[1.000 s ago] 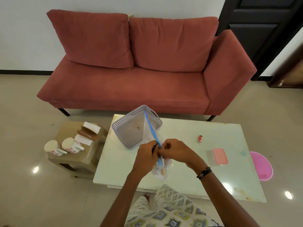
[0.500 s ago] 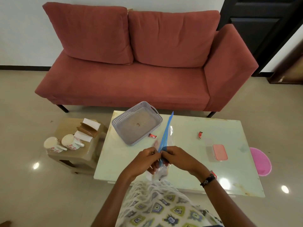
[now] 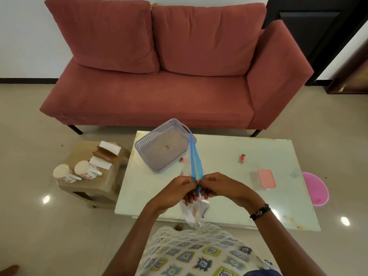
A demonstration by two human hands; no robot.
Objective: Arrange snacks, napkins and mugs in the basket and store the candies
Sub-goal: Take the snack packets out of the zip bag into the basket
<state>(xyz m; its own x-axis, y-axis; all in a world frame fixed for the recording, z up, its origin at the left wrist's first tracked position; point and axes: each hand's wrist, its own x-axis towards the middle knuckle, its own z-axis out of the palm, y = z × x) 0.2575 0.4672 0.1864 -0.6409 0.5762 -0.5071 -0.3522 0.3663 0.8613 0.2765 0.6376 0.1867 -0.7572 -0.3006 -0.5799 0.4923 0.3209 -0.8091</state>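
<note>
My left hand (image 3: 179,189) and my right hand (image 3: 216,186) pinch the blue zip strip of a clear zip bag (image 3: 194,164) held edge-on above the pale table (image 3: 219,170). Candies show through the bag's hanging bottom (image 3: 197,213). A grey perforated basket (image 3: 143,154) stands on the table's far left corner. Two red candies lie loose: one beside the basket (image 3: 182,159), one further right (image 3: 242,157). Two white mugs with red print (image 3: 79,172) lie on a low stool, with white napkins (image 3: 110,148) and brown snack packs (image 3: 106,156).
A pink-lidded box (image 3: 265,179) sits on the table's right part. The beige stool (image 3: 93,188) stands left of the table. A red sofa (image 3: 159,92) fills the far side. A pink mat (image 3: 315,188) lies on the floor at right.
The bag's blue strip swung from leaning right back to leaning slightly left over the basket's corner. Both hands stayed pinched together on the strip, a little lower in view.
</note>
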